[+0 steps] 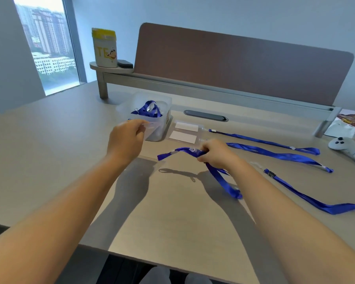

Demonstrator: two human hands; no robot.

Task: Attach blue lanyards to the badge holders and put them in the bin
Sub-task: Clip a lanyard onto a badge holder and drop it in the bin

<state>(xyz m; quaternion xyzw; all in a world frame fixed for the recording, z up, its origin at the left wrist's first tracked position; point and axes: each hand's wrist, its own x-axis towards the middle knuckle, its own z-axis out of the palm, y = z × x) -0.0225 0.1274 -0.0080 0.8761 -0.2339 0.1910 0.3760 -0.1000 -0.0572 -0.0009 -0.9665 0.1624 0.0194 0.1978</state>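
Observation:
My left hand (125, 138) pinches a clear badge holder (150, 126) just in front of the translucent bin (164, 103). Inside the bin lies a blue lanyard (148, 110) with a holder. My right hand (214, 151) is closed around a bunched blue lanyard (219, 175) whose loops hang above the desk. Two badge holders with white cards (184, 133) lie flat right of the bin. Three more blue lanyards lie stretched on the desk to the right: the far lanyard (264, 142), the middle lanyard (279, 154) and the near lanyard (307, 198).
A brown partition screen (234, 66) runs along the desk's back. A white and yellow canister (104, 48) stands on a small shelf at the back left. A white controller (348, 147) and papers (350, 124) lie at the far right. A cable slot (205, 115) sits behind the holders.

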